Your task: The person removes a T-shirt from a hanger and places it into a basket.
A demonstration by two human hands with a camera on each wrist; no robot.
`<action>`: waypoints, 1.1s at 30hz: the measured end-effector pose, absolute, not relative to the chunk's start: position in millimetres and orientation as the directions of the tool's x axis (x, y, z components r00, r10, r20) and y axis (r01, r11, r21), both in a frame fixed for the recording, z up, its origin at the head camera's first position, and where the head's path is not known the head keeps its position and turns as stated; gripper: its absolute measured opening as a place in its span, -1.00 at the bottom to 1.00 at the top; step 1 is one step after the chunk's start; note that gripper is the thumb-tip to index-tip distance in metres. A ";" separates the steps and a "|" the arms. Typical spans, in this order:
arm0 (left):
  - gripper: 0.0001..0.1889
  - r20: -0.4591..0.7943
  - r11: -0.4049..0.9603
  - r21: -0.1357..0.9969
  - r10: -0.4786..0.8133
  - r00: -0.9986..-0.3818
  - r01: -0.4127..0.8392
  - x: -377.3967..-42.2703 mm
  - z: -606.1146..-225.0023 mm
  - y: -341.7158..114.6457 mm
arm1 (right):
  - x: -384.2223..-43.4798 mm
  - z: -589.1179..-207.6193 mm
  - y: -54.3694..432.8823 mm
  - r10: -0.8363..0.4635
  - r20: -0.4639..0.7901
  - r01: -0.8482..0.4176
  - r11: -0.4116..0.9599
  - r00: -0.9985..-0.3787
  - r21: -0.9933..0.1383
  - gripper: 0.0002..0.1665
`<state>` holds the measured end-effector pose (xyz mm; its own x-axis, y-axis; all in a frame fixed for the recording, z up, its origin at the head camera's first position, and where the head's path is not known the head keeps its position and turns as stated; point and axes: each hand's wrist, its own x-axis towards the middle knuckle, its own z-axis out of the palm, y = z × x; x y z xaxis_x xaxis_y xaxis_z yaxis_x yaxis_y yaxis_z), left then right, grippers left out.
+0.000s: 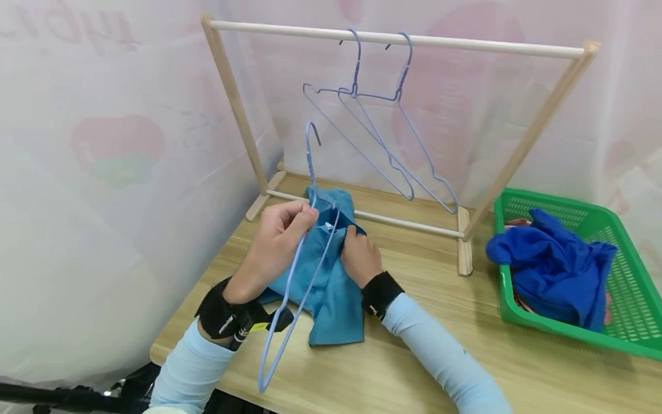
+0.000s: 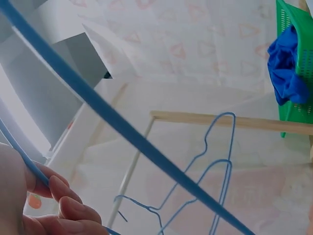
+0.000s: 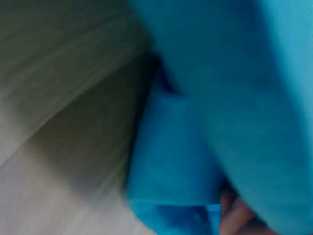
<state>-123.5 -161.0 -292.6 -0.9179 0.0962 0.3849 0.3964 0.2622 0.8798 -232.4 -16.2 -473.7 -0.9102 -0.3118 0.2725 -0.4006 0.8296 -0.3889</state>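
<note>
My left hand (image 1: 279,238) pinches a blue wire hanger (image 1: 310,167) near its neck, thumb and fingers on the wire. The hanger's hook points up, and one end of it reaches toward the table's front edge. Behind and below lies a teal garment (image 1: 336,305), partly bunched on the table. My right hand (image 1: 360,256) grips this garment near its collar, just right of the hanger. In the left wrist view, the hanger wire (image 2: 122,127) crosses close to the camera above the curled fingers (image 2: 73,210). Teal cloth (image 3: 171,156) fills much of the right wrist view, hiding most of that hand.
A wooden rack (image 1: 538,129) stands at the back of the table (image 1: 414,345). Two more blue hangers (image 1: 357,69) hang from its white bar (image 1: 279,29). At the right, a green basket (image 1: 636,270) holds a royal-blue cloth (image 1: 558,270) over pinkish cloth.
</note>
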 end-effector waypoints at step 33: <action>-0.58 0.429 0.287 0.860 0.042 -0.902 0.422 -264.2 -172.5 -177.8 | -266.3 -511.4 -48.3 -0.451 0.025 -0.435 0.843 -0.892 -0.317 -0.52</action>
<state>-264.2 -177.8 -172.5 -0.9022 0.0423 0.4292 0.4224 0.2868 0.8598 -266.3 -48.3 -511.4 -0.8919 -0.4515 0.0246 -0.4353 0.8427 -0.3168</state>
